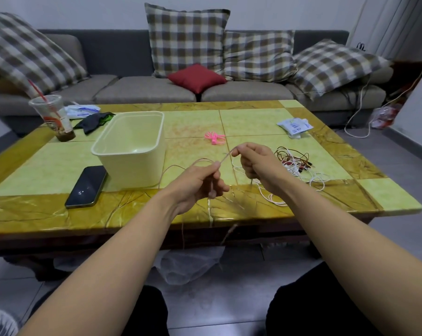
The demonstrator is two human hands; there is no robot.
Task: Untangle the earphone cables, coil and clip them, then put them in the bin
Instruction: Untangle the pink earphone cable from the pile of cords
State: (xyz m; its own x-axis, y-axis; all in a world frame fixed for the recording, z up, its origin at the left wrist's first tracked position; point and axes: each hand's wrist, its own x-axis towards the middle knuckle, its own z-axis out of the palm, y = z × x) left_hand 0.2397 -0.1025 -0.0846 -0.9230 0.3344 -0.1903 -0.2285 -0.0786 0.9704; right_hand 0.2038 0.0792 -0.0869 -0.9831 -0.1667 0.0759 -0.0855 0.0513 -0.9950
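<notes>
Midair, cable point(225, 156) between both grips point(200, 184) point(257, 166).

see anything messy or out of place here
The red, brown and white cables beside the right hand lie in a tangled heap. The pale cable that it and the left hand pinch dangles over the front edge of the table.

Open tabletop point(193, 124) between bin point(132, 147) and tangled cables point(297, 163); 1 pink clip point(214, 137) there.
</notes>
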